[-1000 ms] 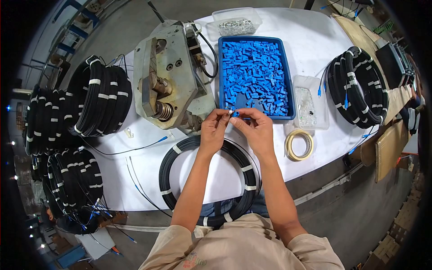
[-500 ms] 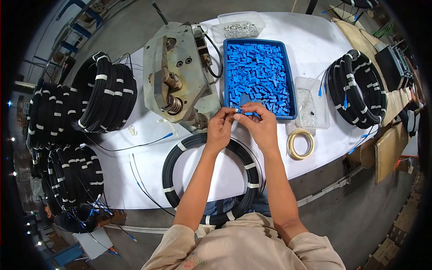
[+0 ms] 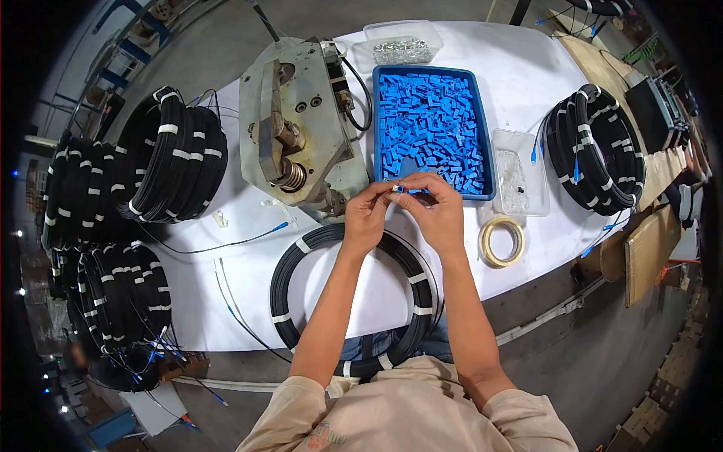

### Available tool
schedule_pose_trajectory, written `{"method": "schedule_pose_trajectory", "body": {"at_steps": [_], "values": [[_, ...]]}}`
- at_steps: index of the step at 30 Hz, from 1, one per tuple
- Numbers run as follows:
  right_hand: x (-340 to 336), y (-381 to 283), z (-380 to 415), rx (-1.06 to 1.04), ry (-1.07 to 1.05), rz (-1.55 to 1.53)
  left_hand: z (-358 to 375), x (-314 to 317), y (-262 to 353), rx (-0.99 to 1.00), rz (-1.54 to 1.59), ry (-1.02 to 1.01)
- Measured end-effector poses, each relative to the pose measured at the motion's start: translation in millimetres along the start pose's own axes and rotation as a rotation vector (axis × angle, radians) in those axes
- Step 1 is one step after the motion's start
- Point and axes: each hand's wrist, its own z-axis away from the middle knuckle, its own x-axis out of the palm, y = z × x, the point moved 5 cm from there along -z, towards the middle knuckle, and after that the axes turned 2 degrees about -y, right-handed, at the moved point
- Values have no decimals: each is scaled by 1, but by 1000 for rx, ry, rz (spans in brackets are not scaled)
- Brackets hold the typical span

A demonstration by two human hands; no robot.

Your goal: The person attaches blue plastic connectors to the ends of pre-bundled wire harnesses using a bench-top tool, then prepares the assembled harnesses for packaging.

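My left hand (image 3: 367,220) and my right hand (image 3: 437,211) meet at the near edge of a blue tray (image 3: 491,162) full of small blue parts (image 3: 429,120). Between the fingertips is a small connector (image 3: 398,189), white and blue; its details are too small to tell. The fingers of my left hand pinch its left side, and my right hand closes on its blue side. Below the hands lies a coil of black cable (image 3: 282,290) with white bands, partly over the table edge and behind my forearms.
A metal machine (image 3: 301,120) stands left of the tray. Right of it are a clear box (image 3: 514,177) and a tape roll (image 3: 501,241); another clear box (image 3: 399,50) sits behind. Banded cable coils stand at the left (image 3: 181,154) and right (image 3: 591,151). Loose cable ends lie front left.
The fingers have shifted slightly around the connector, and its white end is turned a little differently. The coil and tray have stayed in place.
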Motion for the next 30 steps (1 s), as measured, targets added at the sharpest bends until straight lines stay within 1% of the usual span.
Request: {"method": "schedule_pose_trajectory", "body": {"at_steps": [1,2,4,7,11,14,16,20,23,25,30], "values": [[0,-3,0,-73,3,14,0,0,1,23,11,5],[0,-2,0,-72,4,13,0,0,0,21,11,5],[1,-4,1,-133,-14,10,1,-3,-1,83,-28,34],[1,-9,3,-123,-25,-7,2,-5,-1,125,-86,57],[-1,-7,6,-108,-33,-49,5,-2,5,127,-103,72],[-1,-7,7,-115,-45,-31,6,-3,4,168,-92,81],[-1,-4,8,-104,-54,-156,5,-1,8,230,-91,68],[-4,3,11,-71,-44,-211,4,0,12,248,-140,54],[-6,2,13,-98,-60,-207,5,0,11,247,-133,56],[-4,-1,13,-153,-83,-187,5,-1,9,240,-131,57],[-4,0,14,-162,-74,-198,5,-1,11,255,-142,44]]}}
